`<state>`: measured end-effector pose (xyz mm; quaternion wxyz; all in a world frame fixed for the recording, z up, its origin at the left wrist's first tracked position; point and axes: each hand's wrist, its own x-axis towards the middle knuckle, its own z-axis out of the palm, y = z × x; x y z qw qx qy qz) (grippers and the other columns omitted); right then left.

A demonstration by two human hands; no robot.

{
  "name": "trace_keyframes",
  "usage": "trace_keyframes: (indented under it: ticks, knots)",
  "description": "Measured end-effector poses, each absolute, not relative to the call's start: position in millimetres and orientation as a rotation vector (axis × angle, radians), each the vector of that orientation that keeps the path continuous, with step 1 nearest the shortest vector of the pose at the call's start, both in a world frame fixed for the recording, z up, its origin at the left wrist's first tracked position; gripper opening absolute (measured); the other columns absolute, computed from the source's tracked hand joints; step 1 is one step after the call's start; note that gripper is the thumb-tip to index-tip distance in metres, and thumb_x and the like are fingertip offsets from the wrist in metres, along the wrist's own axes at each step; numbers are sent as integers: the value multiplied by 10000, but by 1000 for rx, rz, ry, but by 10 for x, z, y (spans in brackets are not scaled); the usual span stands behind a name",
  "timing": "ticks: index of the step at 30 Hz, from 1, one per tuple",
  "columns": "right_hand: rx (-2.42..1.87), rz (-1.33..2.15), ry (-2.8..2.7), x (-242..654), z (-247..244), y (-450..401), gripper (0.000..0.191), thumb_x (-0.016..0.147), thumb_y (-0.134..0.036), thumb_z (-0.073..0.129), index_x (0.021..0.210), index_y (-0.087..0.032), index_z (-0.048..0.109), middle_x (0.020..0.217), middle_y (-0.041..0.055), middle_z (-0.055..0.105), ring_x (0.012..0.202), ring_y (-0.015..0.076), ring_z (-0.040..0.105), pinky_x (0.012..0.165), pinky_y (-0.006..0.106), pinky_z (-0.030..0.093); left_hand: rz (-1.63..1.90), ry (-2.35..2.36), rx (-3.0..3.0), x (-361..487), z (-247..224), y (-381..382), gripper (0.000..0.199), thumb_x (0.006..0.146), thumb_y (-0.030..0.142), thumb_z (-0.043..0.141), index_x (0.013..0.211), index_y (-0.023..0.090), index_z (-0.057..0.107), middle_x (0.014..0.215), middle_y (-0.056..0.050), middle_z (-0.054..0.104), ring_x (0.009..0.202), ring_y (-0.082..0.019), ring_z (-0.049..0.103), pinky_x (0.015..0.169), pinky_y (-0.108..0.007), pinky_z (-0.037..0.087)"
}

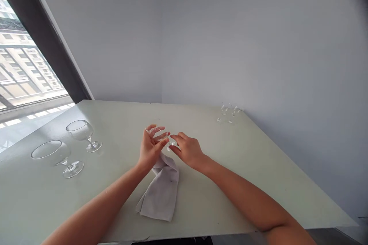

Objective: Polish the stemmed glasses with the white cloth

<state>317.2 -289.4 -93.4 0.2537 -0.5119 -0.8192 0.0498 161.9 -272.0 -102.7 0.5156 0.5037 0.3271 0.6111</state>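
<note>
A clear stemmed glass (172, 144) is held between both hands, above the middle of the table. My left hand (152, 145) is closed around its bowl and stem, with the thumb and fingertips near the stem. At the foot, my right hand (186, 149) pinches the rim between thumb and fingers. The glass is so transparent that its exact outline is hard to make out. Just below my left hand lies a folded light grey cloth (160, 195), its upper end partly hidden by that hand.
Two large stemmed glasses, a nearer one (73, 169) and a farther one (94, 146), lie tilted or on their sides at left. Several small glasses (230, 115) stand at the far right corner. The pale table (230, 183) meets grey walls behind; a window (28, 65) is at left.
</note>
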Motion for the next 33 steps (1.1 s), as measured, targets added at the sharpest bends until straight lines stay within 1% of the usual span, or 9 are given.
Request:
trace_keyframes:
  ticks: [4, 7, 8, 10, 13, 17, 26, 29, 33]
  knots:
    - [-1427, 195, -2315, 3101, -1013, -2738, 288, 879, -372, 389, 840, -195, 612, 762, 18, 617, 623, 113, 533, 531, 224, 296, 1376, 792, 1269, 1691, -1115, -2765, 590, 689, 278, 671, 1165, 281, 323, 1239, -86, 459, 1033, -227, 570, 879, -415, 462]
    - [-1620, 288, -2094, 3277, -1134, -2461, 239, 814, -361, 479, 690, -194, 596, 709, 3, 623, 634, 115, 536, 550, 217, 295, 1313, 941, 1409, 1678, -1244, -2687, 703, 695, 298, 661, 1271, 321, 259, 1370, -97, 337, 1170, -239, 460, 923, -406, 419]
    - [-1706, 313, -1971, 3394, -1176, -2341, 229, 793, -357, 499, 659, -193, 588, 699, 0, 625, 644, 119, 539, 560, 215, 302, 1266, 1015, 1451, 1668, -1300, -2648, 703, 699, 307, 652, 1283, 316, 262, 1369, -98, 343, 1190, -237, 438, 922, -399, 414]
    - [-1835, 313, -1782, 3694, -1256, -2092, 245, 789, -348, 483, 628, -185, 570, 696, 11, 627, 645, 127, 541, 564, 217, 315, 1139, 1178, 1509, 1650, -1415, -2569, 608, 714, 318, 622, 1250, 278, 338, 1286, -101, 449, 1157, -229, 465, 900, -394, 418]
    - [-1970, 291, -1585, 4179, -1365, -1777, 255, 802, -321, 430, 635, -175, 557, 693, 31, 623, 617, 133, 537, 540, 221, 323, 1044, 1341, 1568, 1640, -1543, -2491, 424, 743, 314, 559, 1146, 247, 442, 1112, -77, 576, 1013, -204, 555, 867, -391, 421]
    - [-2096, 274, -1389, 4628, -1492, -1528, 226, 777, -296, 439, 631, -174, 561, 676, 39, 607, 597, 143, 536, 520, 228, 326, 1002, 1380, 1644, 1641, -1588, -2480, 372, 764, 318, 504, 1128, 270, 449, 1101, -46, 579, 881, -171, 587, 807, -365, 435]
    - [-2144, 277, -1222, 4862, -1602, -1253, 159, 730, -289, 518, 650, -170, 587, 681, 55, 603, 692, 179, 571, 600, 254, 375, 1067, 1393, 1626, 1637, -1585, -2478, 327, 745, 277, 511, 1070, 254, 489, 1036, -35, 602, 940, -172, 564, 813, -335, 424]
    - [-2103, 258, -1181, 4853, -1577, -1306, 129, 703, -262, 549, 777, -167, 597, 769, 61, 615, 777, 188, 571, 667, 264, 388, 1086, 1376, 1589, 1640, -1596, -2468, 325, 745, 257, 513, 1069, 246, 486, 1034, -41, 598, 925, -166, 562, 793, -323, 426]
    - [-2024, 250, -1096, 4662, -1543, -1581, 294, 733, -292, 500, 976, -132, 537, 886, 97, 591, 809, 199, 547, 700, 296, 395, 1167, 1318, 1466, 1666, -1606, -2475, 296, 759, 255, 509, 1053, 226, 481, 1013, -54, 591, 900, -152, 561, 764, -297, 443]
